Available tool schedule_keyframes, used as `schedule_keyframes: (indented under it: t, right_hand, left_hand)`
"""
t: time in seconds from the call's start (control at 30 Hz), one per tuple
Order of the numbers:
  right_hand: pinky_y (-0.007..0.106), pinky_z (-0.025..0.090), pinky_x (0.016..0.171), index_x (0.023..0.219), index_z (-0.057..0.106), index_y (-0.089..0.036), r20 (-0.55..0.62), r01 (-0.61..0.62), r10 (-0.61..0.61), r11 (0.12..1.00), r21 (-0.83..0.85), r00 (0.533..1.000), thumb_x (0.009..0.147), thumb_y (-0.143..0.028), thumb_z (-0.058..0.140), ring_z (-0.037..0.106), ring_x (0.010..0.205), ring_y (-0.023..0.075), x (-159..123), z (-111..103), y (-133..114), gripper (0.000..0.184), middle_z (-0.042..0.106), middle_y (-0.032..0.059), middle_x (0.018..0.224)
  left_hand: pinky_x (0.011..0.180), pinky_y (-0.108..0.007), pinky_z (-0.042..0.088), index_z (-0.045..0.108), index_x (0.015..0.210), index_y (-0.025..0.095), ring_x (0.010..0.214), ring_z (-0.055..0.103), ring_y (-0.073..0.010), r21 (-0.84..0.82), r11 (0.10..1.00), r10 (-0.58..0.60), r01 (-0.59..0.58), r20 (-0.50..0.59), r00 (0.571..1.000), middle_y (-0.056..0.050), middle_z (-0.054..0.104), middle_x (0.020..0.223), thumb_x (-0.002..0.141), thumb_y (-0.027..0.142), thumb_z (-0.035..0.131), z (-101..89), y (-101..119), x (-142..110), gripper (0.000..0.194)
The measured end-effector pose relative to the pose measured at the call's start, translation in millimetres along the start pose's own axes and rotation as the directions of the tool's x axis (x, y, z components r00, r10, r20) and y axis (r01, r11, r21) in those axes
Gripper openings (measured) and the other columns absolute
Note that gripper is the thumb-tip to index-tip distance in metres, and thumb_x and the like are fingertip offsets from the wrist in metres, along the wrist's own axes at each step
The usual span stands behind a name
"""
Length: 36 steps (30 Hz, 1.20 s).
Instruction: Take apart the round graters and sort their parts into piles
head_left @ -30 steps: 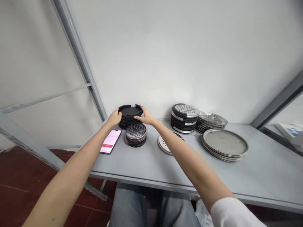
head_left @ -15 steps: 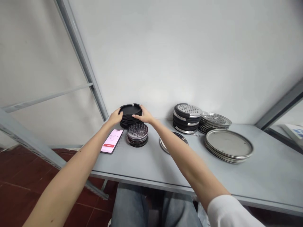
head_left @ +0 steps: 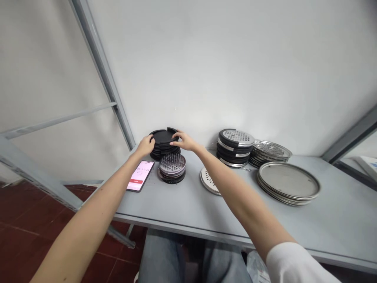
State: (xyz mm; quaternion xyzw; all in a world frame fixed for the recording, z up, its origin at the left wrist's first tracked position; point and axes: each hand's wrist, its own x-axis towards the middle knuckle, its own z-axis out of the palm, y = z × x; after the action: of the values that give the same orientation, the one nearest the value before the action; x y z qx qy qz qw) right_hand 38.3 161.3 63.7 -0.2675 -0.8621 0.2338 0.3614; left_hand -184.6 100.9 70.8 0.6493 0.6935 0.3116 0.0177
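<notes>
A stack of black round trays stands at the back left of the grey shelf, against the wall. My left hand grips the left rim of the top black tray, fingers curled over its edge. My right hand holds the right rim of that same tray. Just in front of the stack lies a small pile of perforated metal discs.
A phone with a lit red and white screen lies left of the discs. A single perforated disc lies under my right forearm. Further right stand a black-rimmed grater stack, metal grater plates and stacked steel pans.
My right hand has shifted from the front of the top black tray to its right rim. The left hand stays on the left rim. The view has drifted slightly.
</notes>
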Motion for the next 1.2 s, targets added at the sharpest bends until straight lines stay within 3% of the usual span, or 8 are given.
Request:
schedule_keyframes:
  t: [0.13, 0.2, 0.33, 0.43, 0.7, 0.9, 1.07, 1.2]
  right_hand:
    - [0.039, 0.046, 0.091, 0.095, 0.066, -0.014, 0.022, 0.014, -0.013, 0.999, -0.034, 1.0, 0.072, -0.044, 0.069, 0.055, 0.112, 0.0274, 1.0, -7.4, -0.5, 0.037, 0.062, 0.0114, 0.11]
    - [0.04, 0.045, 0.092, 0.103, 0.064, -0.013, 0.015, -0.014, 0.014, 0.999, -0.043, 1.0, 0.072, -0.046, 0.069, 0.058, 0.105, 0.0254, 0.3, -6.3, -2.0, 0.046, 0.061, 0.0121, 0.112]
    - [0.044, 0.038, 0.103, 0.126, 0.052, -0.014, -0.058, -0.066, 0.064, 0.998, -0.023, 0.996, 0.066, -0.05, 0.073, 0.051, 0.118, 0.0289, -1.1, 2.0, -5.0, 0.073, 0.053, 0.0161, 0.129]
    - [0.044, 0.039, 0.103, 0.131, 0.047, -0.014, -0.099, -0.055, 0.06, 0.997, 0.051, 0.993, 0.064, -0.049, 0.075, 0.051, 0.118, 0.0289, -1.2, 8.1, -6.2, 0.081, 0.053, 0.0161, 0.13]
    - [0.045, 0.036, 0.106, 0.131, 0.047, -0.014, -0.183, -0.008, 0.022, 0.997, 0.08, 0.983, 0.068, -0.049, 0.072, 0.05, 0.12, 0.0285, -2.7, 19.8, -0.6, 0.077, 0.055, 0.0152, 0.127]
    - [0.045, 0.024, 0.114, 0.131, 0.048, -0.003, -0.123, -0.09, 0.089, 0.996, 0.001, 0.988, 0.069, -0.053, 0.071, 0.034, 0.135, 0.034, -1.8, 22.9, 2.4, 0.083, 0.042, 0.0253, 0.137]
    - [0.045, 0.029, 0.111, 0.135, 0.043, -0.012, -0.191, 0.009, -0.001, 0.999, 0.046, 0.982, 0.071, -0.056, 0.068, 0.043, 0.128, 0.0301, -2.2, 26.4, 6.5, 0.082, 0.047, 0.0186, 0.135]
    - [0.044, 0.031, 0.11, 0.134, 0.043, -0.011, -0.211, 0.045, -0.03, 0.997, 0.067, 0.977, 0.069, -0.057, 0.069, 0.044, 0.127, 0.0299, -0.7, 28.1, 8.3, 0.084, 0.049, 0.0182, 0.133]
  left_hand:
    - [0.11, -0.034, 0.033, 0.053, 0.129, 0.006, 0.127, 0.048, -0.0233, 0.014, 1.0, -0.006, 0.006, 0.003, 1.0, -0.014, 0.053, 0.135, 0.089, 0.023, 0.036, 0.4, 2.0, -0.5, 0.046]
    - [0.11, -0.033, 0.033, 0.052, 0.129, 0.006, 0.127, 0.048, -0.0231, 0.017, 1.0, -0.01, 0.01, 0.0, 1.0, -0.014, 0.053, 0.136, 0.089, 0.023, 0.036, 0.6, 3.5, -1.1, 0.046]
    - [0.11, -0.033, 0.033, 0.052, 0.13, 0.005, 0.128, 0.047, -0.0234, 0.019, 1.0, -0.018, 0.018, -0.016, 1.0, -0.015, 0.052, 0.136, 0.09, 0.023, 0.036, 1.5, 5.3, -2.5, 0.047]
    - [0.109, -0.034, 0.033, 0.053, 0.129, 0.006, 0.127, 0.048, -0.0235, 0.018, 0.999, -0.028, 0.028, -0.027, 0.999, -0.015, 0.053, 0.135, 0.09, 0.023, 0.036, 1.8, 5.6, -3.3, 0.046]
    - [0.107, -0.033, 0.036, 0.054, 0.129, 0.008, 0.124, 0.051, -0.0239, 0.006, 0.999, -0.041, 0.041, -0.04, 0.998, -0.013, 0.055, 0.134, 0.089, 0.023, 0.038, 1.2, 5.4, -4.1, 0.045]
    - [0.107, -0.033, 0.037, 0.055, 0.129, 0.009, 0.123, 0.052, -0.024, 0.025, 0.999, -0.042, 0.043, -0.04, 0.998, -0.013, 0.056, 0.133, 0.09, 0.023, 0.038, 0.0, 6.4, -4.7, 0.045]
    - [0.107, -0.034, 0.036, 0.054, 0.129, 0.008, 0.124, 0.051, -0.0254, 0.049, 0.998, -0.046, 0.048, -0.032, 0.998, -0.014, 0.056, 0.133, 0.089, 0.023, 0.039, -0.5, 8.1, -3.2, 0.045]
    - [0.106, -0.036, 0.036, 0.053, 0.13, 0.009, 0.125, 0.05, -0.026, 0.06, 0.997, -0.052, 0.054, -0.039, 0.998, -0.015, 0.055, 0.133, 0.09, 0.024, 0.038, 0.8, 7.1, -3.7, 0.045]
